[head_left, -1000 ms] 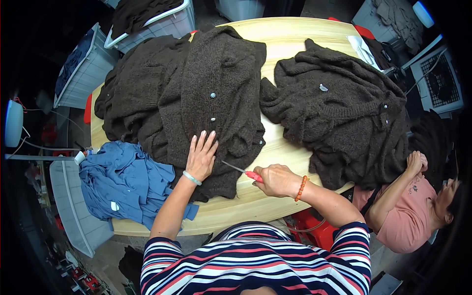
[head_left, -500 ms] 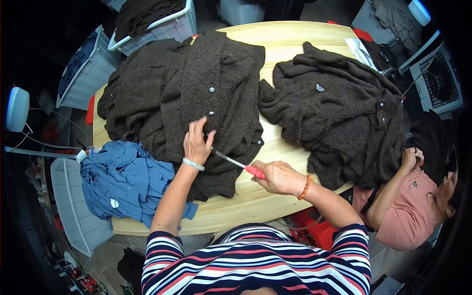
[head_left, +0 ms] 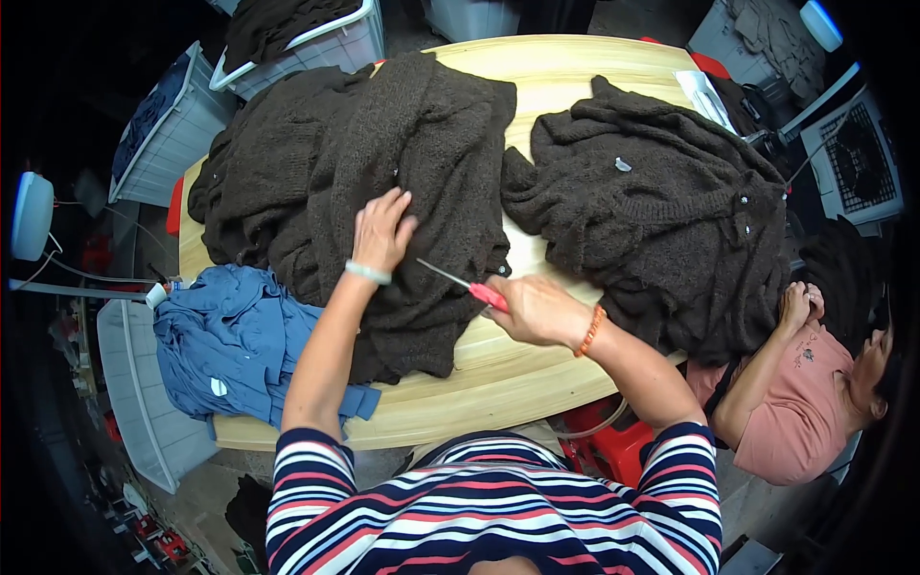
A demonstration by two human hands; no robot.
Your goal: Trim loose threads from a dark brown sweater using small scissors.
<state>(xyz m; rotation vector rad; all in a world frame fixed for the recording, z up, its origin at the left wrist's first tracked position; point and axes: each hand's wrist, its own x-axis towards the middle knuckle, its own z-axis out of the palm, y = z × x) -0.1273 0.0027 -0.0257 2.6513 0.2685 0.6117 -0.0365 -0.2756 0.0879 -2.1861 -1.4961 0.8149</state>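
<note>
A dark brown knit cardigan (head_left: 446, 158) lies bunched on the left half of the wooden table (head_left: 565, 62), with a few small pale buttons showing. My left hand (head_left: 383, 230) rests on its front, fingers extended over the knit and thumb apart. My right hand (head_left: 541, 309) grips a red-handled tool (head_left: 489, 295) with a thin metal shaft. The tool's tip points up and left, over the cardigan close to my left hand. I cannot tell whether the tip touches the knit.
Another brown knit garment (head_left: 661, 192) is heaped on the right. Blue clothing (head_left: 240, 345) lies at the near left. Garment-filled bins (head_left: 297, 57) stand beyond the table; a white crate (head_left: 144, 383) is at left. A co-worker in pink (head_left: 791, 412) sits at right. Lamps (head_left: 34, 216) flank the table.
The front of the left cardigan has shifted, and the row of pale buttons seen before is mostly hidden. My left hand has moved slightly up; my right hand with the tool has come a little lower-left.
</note>
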